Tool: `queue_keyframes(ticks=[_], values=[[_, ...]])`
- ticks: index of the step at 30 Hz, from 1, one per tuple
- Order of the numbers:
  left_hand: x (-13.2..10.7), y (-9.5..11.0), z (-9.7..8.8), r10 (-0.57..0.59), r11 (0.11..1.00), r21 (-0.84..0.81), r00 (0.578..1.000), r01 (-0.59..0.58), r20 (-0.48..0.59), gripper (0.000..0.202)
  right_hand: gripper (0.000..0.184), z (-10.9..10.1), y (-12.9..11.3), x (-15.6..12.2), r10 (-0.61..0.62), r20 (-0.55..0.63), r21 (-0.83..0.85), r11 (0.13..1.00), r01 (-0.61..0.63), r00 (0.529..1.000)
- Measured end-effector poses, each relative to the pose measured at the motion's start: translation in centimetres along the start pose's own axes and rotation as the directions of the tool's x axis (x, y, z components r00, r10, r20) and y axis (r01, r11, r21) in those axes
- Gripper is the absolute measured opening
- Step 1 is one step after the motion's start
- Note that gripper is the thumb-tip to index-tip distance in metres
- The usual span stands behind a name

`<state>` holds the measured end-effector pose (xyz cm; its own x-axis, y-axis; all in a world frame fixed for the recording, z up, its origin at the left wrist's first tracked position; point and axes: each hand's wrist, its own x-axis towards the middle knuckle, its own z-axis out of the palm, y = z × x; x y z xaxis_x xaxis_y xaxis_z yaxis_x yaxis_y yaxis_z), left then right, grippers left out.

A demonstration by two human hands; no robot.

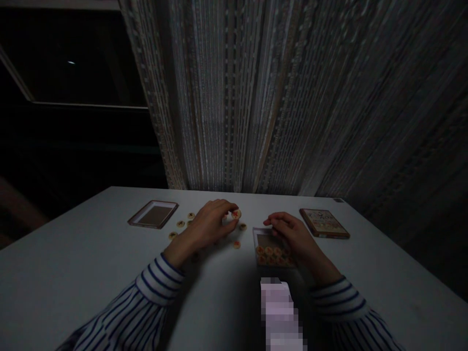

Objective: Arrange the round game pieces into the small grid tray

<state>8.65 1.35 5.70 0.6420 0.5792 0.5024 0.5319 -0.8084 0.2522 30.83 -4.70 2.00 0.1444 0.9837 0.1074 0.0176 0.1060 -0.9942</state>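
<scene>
Dim room: a white table (91, 273) w/ a striped curtain (274, 97) hanging behind it. The left hand (210, 226) is out over the middle of the table, its fingers (224, 214) pinched on a round piece (236, 213) w/ a red mark on its face. The piece sits at the fingertips, on or just above the table; can't tell which.

5 loose pieces (243, 226) lie around that hand, 3 on its left side and 2 on its right, all apart from each other.

The right hand (294, 239) rests over a small tray (260, 234), just right of the pinched piece. Its fingers are curled at the tray's far rim, and it's too dark to tell whether they grip anything. The tray's near end holds 1 row of pieces (269, 252) packed side by side, each w/ a red mark.

At far left lies a flat open lid (153, 214), well apart from both hands. At far right lies a flat box (324, 223) w/ a printed top, near the right hand but not touching it.

Both arms wear blue-striped sleeves (161, 278).
</scene>
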Motion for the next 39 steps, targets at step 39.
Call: queue_keyframes(ticks=[39], values=[[-1.0,4.1,11.2,0.026,0.989,-0.143,0.999,-0.032,-0.043,0.027,0.021,-2.1,2.3,-0.6,-0.046,-0.091,-0.327,0.945,0.013,0.995]])
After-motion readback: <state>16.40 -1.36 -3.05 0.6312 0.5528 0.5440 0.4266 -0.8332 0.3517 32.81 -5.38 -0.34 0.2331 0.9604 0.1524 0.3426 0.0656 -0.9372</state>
